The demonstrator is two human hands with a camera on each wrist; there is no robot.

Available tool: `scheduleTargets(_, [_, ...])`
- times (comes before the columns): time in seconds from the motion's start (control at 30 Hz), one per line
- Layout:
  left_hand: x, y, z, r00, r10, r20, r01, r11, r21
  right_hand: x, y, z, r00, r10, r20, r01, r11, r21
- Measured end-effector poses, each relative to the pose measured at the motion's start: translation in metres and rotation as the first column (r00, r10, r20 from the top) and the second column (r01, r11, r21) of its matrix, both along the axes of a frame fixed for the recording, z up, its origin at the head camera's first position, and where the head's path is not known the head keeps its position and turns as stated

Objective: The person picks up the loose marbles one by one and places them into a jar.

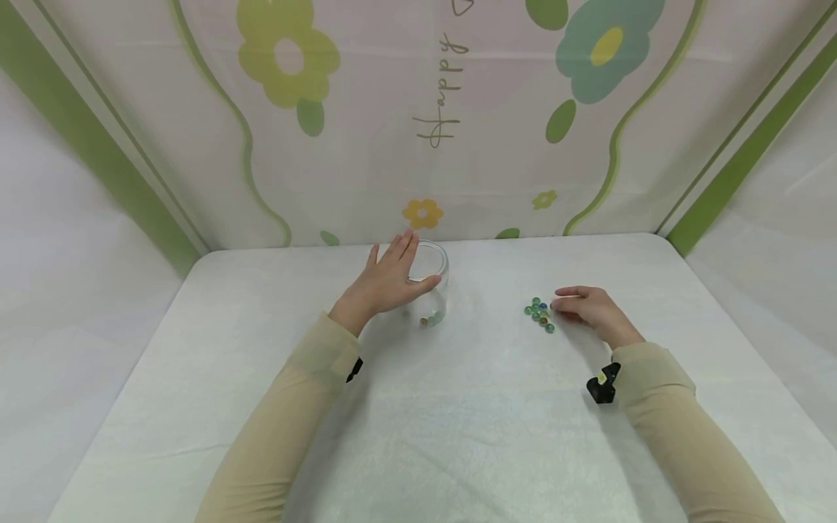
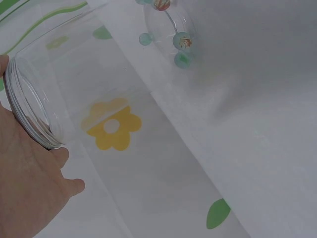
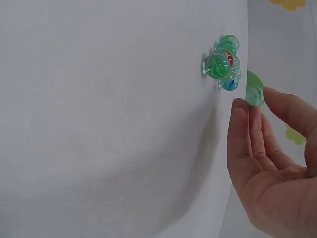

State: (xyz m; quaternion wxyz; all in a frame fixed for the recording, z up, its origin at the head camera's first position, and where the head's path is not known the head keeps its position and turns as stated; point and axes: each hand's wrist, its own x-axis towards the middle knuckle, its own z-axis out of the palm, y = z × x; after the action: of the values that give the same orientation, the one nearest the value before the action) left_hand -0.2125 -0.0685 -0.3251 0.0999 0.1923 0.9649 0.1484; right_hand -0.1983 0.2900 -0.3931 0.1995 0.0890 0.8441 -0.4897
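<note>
A clear glass jar [image 1: 441, 287] stands near the far edge of the table, with several marbles [image 2: 183, 41] at its bottom. My left hand [image 1: 387, 282] rests against the jar's mouth, fingers straight and thumb spread across the near side of the rim. In the left wrist view, that hand [image 2: 27, 178] touches the rim [image 2: 29, 126]. To the right, my right hand [image 1: 593, 311] pinches a pale green glass marble [image 3: 254, 95] between thumb and fingertips. Just left of these fingertips lies a cluster of loose marbles [image 1: 536, 317], mostly green with some blue and brownish red.
A white cloth covers the table [image 1: 451, 428]. Behind its far edge hangs a curtain [image 1: 366, 167] with printed flowers and lettering. White side panels with green bands [image 1: 726, 174] flank the table. Each wrist wears a black camera mount [image 1: 603, 385].
</note>
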Motion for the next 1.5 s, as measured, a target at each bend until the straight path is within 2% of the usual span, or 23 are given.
scheduleTargets(0.17, [0.000,0.000,0.000,1.000,0.000,0.003,0.000,1.000,-0.003,-0.004,-0.003,0.005,0.999,-0.049,0.015,0.050,0.992,-0.115])
scheduleTargets(0.43, [-0.001,0.001,0.001,1.000,-0.002,0.006,0.002,1.000,-0.004,-0.011,-0.009,0.016,0.992,-0.116,0.058,0.128,0.953,-0.275])
scheduleTargets(0.73, [-0.002,0.001,0.001,1.000,-0.004,0.005,0.004,1.000,-0.016,-0.014,-0.016,0.030,0.991,-0.120,0.057,0.133,0.908,-0.398])
scheduleTargets(0.83, [-0.001,0.001,0.001,1.000,-0.002,0.005,0.002,1.000,-0.011,-0.015,-0.019,0.034,0.989,-0.126,0.071,0.145,0.887,-0.438])
scheduleTargets(0.97, [-0.001,0.001,0.000,1.000,-0.002,0.004,0.002,1.000,-0.010,-0.017,-0.024,0.040,0.984,-0.155,0.089,0.179,0.841,-0.511])
scheduleTargets(1.07, [-0.001,0.001,0.000,1.000,-0.002,0.003,0.002,1.000,-0.009,-0.019,-0.028,0.045,0.980,-0.175,0.092,0.197,0.818,-0.541])
scheduleTargets(1.17, [-0.001,0.001,0.000,1.000,-0.003,-0.001,0.003,1.000,-0.009,-0.019,-0.033,0.052,0.980,-0.178,0.086,0.195,0.810,-0.553])
scheduleTargets(1.37, [-0.001,0.001,0.000,1.000,-0.008,-0.004,0.008,1.000,-0.015,-0.017,-0.047,0.063,0.981,-0.178,0.075,0.187,0.777,-0.602])
scheduleTargets(1.5, [0.000,0.001,0.001,1.000,-0.009,-0.007,0.009,1.000,-0.016,-0.017,-0.058,0.067,0.984,-0.168,0.056,0.167,0.782,-0.600])
